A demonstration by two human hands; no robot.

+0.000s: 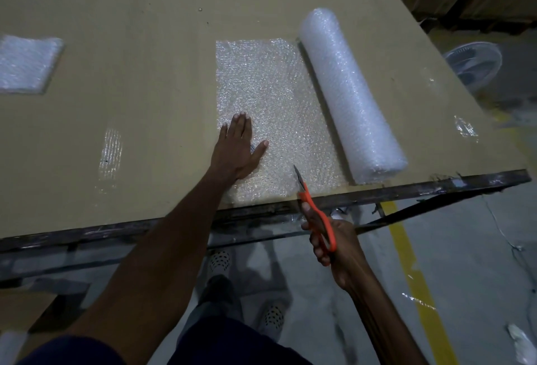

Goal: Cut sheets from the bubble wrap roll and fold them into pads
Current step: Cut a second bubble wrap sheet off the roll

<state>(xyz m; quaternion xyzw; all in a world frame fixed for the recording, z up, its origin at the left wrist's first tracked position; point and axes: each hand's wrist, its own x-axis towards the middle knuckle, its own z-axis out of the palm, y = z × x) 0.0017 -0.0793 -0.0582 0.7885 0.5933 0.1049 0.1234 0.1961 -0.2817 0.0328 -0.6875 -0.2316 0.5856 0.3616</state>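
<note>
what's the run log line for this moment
phase: starting cut | left hand: flat on unrolled sheet | right hand: scissors, blades at near edge | roll: right of sheet

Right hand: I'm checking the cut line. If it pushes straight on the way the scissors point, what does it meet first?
Probably the unrolled sheet: the right hand aims the scissors up its near edge, left of the roll. Blade height over it is unclear.

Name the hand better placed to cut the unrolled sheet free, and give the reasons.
Right. The right hand already grips the orange scissors, blades at the near edge of the unrolled sheet beside the bubble wrap roll. The left hand lies flat on the sheet, pinning it.
</note>
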